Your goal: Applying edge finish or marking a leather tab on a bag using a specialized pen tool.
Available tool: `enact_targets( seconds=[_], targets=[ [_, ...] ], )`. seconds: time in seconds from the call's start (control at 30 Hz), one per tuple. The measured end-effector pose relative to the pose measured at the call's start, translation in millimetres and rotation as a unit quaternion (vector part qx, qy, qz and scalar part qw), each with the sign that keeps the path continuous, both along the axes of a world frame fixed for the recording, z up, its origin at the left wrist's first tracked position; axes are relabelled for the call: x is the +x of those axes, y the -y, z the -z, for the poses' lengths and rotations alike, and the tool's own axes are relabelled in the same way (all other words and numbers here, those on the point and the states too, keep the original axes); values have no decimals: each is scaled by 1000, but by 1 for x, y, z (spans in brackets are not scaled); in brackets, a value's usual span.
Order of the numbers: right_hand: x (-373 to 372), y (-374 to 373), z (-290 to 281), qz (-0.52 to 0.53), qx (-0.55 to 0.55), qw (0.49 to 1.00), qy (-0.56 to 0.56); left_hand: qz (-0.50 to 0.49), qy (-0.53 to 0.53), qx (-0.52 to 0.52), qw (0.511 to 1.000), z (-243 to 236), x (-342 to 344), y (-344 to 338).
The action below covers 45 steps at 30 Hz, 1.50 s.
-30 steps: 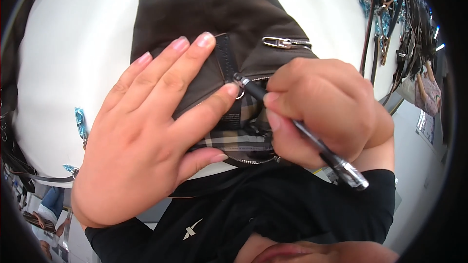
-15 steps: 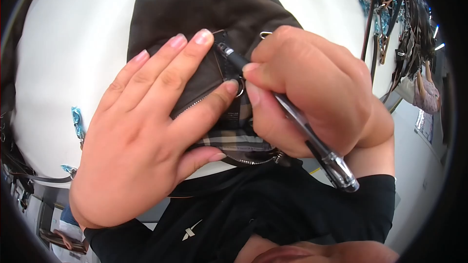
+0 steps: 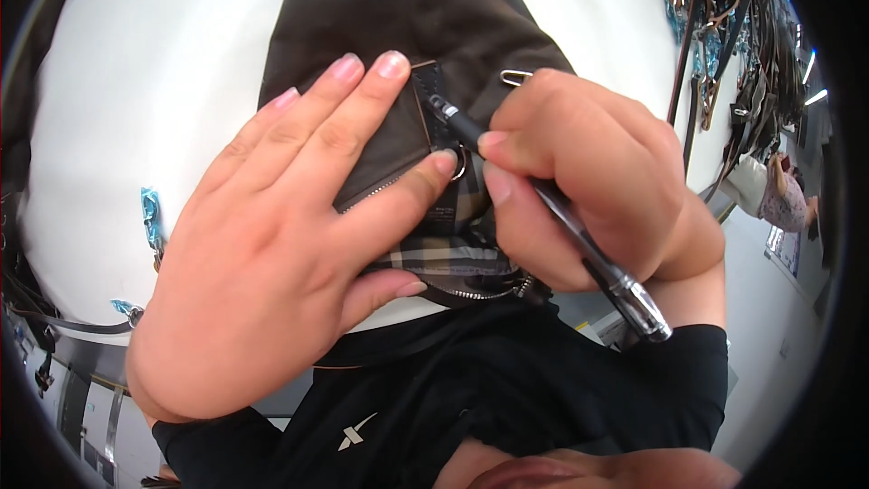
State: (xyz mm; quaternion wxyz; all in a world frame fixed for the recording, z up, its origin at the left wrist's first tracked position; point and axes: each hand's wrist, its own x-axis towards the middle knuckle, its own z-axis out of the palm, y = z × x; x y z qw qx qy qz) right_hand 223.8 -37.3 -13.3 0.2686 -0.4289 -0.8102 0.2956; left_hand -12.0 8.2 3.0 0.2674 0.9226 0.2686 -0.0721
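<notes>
A dark brown bag [image 3: 398, 9] lies on the white table, its zipper [image 3: 373, 190] open toward me and a plaid lining [image 3: 434, 254] showing. My left hand [image 3: 281, 217] rests flat on it with fingers spread, the index fingertip beside a small dark leather tab [image 3: 429, 100]. In my right hand [image 3: 588, 172] is a black pen with a clear barrel [image 3: 570, 217], held slantwise. The pen's tip end meets the tab; whether it touches cannot be made out. A metal ring [image 3: 459, 165] sits below the tab, by my left thumb side. A metal loop [image 3: 515, 78] shows beyond my right knuckles.
Leather straps with metal clasps [image 3: 706, 45] hang or lie in a heap along the right table edge. Blue-wrapped clasps [image 3: 150, 208] lie at the left on the white table [image 3: 109, 109]. Another person [image 3: 786, 199] is far off at the right.
The bag and both hands have shifted slightly to the right in the picture. The pen stays at the leather tab, in the same grip.
</notes>
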Motion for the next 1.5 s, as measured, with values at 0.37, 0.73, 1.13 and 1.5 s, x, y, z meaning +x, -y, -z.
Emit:
enact_targets(
  seconds=[0.37,0.73,1.13,1.5],
  targets=[
    [-7,-3,10,21,29,999,-37,16,-27,49,998,6,-2,7],
    [-9,-8,13,36,60,996,-59,13,62,107,992,21,-5,10],
    [-4,-2,11,38,31,997,-53,12,-55,42,998,-5,5,3],
    [-1,2,5,27,-31,997,-65,14,102,133,986,42,-17,10]
  ],
)
